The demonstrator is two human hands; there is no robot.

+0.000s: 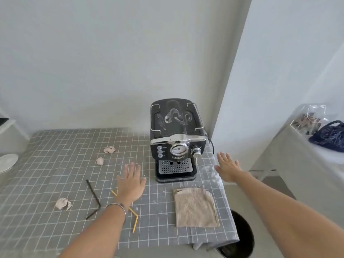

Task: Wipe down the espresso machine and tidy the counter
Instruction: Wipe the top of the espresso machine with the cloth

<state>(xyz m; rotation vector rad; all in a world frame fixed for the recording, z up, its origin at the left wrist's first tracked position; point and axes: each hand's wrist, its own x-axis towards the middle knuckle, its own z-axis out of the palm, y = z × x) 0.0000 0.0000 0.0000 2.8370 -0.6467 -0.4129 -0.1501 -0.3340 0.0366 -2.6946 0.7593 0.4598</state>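
A black and chrome espresso machine [176, 140] stands at the back right of the counter, with white smears on its top. A folded beige cloth [195, 207] lies flat in front of it. My left hand [131, 181] hovers open, palm down, left of the machine's drip tray. My right hand [228, 167] is open with fingers spread, just right of the machine over the counter's edge. Three crumpled pinkish paper balls [63, 203] [100, 161] [109, 149] lie on the grey checked tablecloth [55, 164]. A bent black straw [94, 199] and a bent yellow straw [135, 219] lie near my left forearm.
White powder is spilled on the cloth right of the machine [212, 174]. A black bin [240, 237] stands below the counter's right front corner. A white plate [7, 162] sits at the far left. A side table [297, 164] at right holds a dark blue bag [329, 138].
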